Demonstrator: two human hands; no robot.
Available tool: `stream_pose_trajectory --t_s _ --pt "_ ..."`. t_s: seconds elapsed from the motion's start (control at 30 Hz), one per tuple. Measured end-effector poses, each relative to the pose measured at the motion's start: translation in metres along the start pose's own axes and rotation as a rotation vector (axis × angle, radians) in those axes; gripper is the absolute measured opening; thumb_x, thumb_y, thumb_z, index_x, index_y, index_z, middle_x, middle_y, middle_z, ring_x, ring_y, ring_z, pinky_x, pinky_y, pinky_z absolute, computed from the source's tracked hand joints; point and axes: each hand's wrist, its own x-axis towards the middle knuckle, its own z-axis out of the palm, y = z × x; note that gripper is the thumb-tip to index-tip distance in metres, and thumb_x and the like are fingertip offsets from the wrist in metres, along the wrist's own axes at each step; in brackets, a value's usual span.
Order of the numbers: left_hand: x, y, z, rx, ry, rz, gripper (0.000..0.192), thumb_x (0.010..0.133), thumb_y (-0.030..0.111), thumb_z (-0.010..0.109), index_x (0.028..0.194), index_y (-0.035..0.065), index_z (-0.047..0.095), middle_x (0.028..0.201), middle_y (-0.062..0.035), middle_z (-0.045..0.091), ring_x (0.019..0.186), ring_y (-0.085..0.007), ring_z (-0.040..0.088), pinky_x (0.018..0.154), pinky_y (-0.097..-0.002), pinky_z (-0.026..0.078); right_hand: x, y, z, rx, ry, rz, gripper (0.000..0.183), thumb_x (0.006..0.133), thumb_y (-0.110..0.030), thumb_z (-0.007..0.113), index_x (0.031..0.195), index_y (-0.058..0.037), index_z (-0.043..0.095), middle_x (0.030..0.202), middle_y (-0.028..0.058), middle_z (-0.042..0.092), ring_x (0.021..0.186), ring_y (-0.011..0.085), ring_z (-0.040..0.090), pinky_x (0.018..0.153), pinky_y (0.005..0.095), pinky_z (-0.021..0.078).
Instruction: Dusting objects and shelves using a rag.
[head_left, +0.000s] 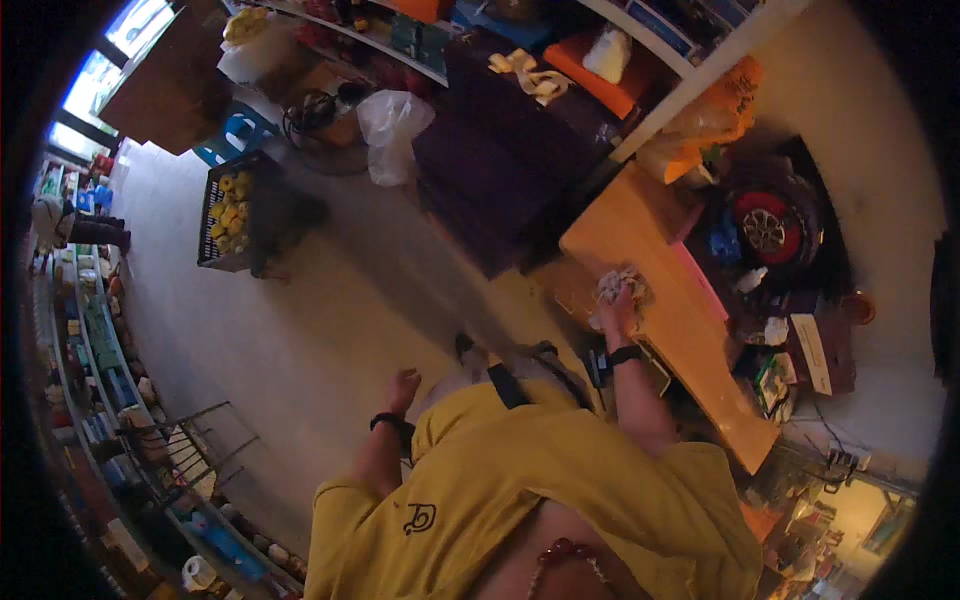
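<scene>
My right hand (617, 309) is closed around a crumpled, patterned cloth (625, 285) and presses it against the near edge of an orange-brown wooden desk top (637, 225). A dark band sits on that wrist. My left hand (405, 386) hangs low at my left side above the floor, its fingers loosely curled; whether they are fully closed is unclear, and nothing shows in it. It also has a dark band at the wrist. A pink strip (701, 277) lies along the far side of the desk top.
Ahead stand a dark-covered counter (495, 165) and a black crate (225, 255) of yellow items. Left are stocked shelves (94, 322), a wire rack (187, 450) and, farther off, a person (60, 221). A red-rimmed wheel (765, 227) and boxes lie beyond the desk.
</scene>
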Motion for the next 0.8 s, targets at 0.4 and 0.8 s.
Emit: stream_pose_trajectory --t_s 0.4,0.8 --pt "-0.086 -0.008 -0.010 -0.255 0.191 -0.241 0.044 0.088 0.031 0.068 0.121 0.0020 0.064 0.095 -0.0080 0.071 0.085 -0.0157 0.065 0.071 -0.0301 0.050 0.034 -0.037 0.036 -0.168 -0.023 -0.160 0.063 0.082 -0.024 0.068 0.136 -0.0013 0.046 0.133 0.0252 0.054 0.124 0.0422 0.052 0.103 0.0465 0.0424" --pt "-0.029 0.021 0.016 -0.158 0.129 -0.141 0.047 0.090 0.030 0.068 0.126 0.0020 0.061 0.104 -0.0120 0.071 0.092 -0.0191 0.067 0.081 -0.0322 0.053 0.044 -0.064 0.003 -0.263 -0.102 -0.059 0.074 0.074 -0.033 0.076 0.136 -0.0049 0.048 0.132 0.0229 0.057 0.121 0.0399 0.055 0.100 0.0466 0.0452"
